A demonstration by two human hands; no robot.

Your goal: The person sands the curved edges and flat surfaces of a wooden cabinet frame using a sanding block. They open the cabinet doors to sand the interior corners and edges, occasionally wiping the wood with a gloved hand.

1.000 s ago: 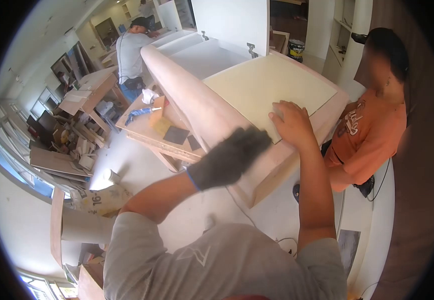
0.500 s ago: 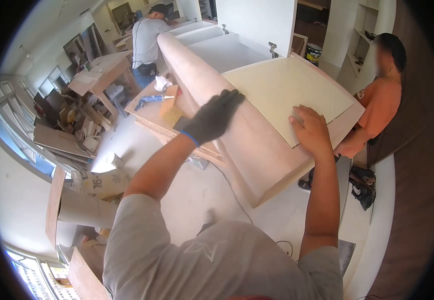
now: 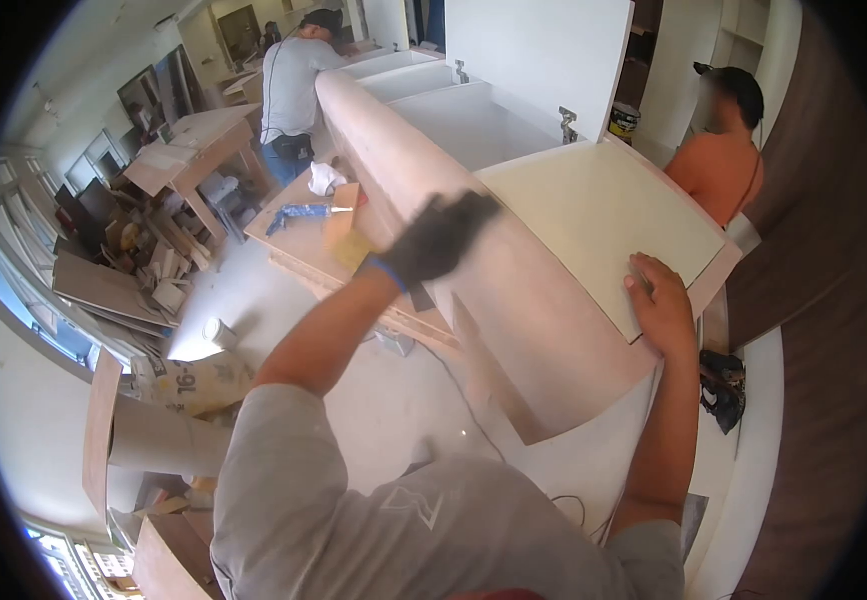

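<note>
My left hand (image 3: 444,240), in a dark grey glove with a blue cuff, is over the curved pinkish-wood front (image 3: 514,290) of a long cabinet. Motion blurs its fingers. A dark sheet (image 3: 422,297), perhaps sandpaper, sticks out below the glove. Bare, my right hand (image 3: 662,300) rests on the near right part of a cream panel (image 3: 594,220) lying on the cabinet top. Its fingers are slightly bent and apart, with no held object that I can make out.
A low wooden table (image 3: 304,235) beside the cabinet bears a blue tool (image 3: 299,214). Raised white door (image 3: 534,70) stands behind the panel. One person in grey (image 3: 294,90) leans over the far end; another in orange (image 3: 719,170) is at right. A cable (image 3: 464,390) crosses the floor.
My left hand has shifted slightly right, and the dark sheet now hangs lower beneath it. My right hand has moved toward the panel's near right side. The person in orange has turned and shifted.
</note>
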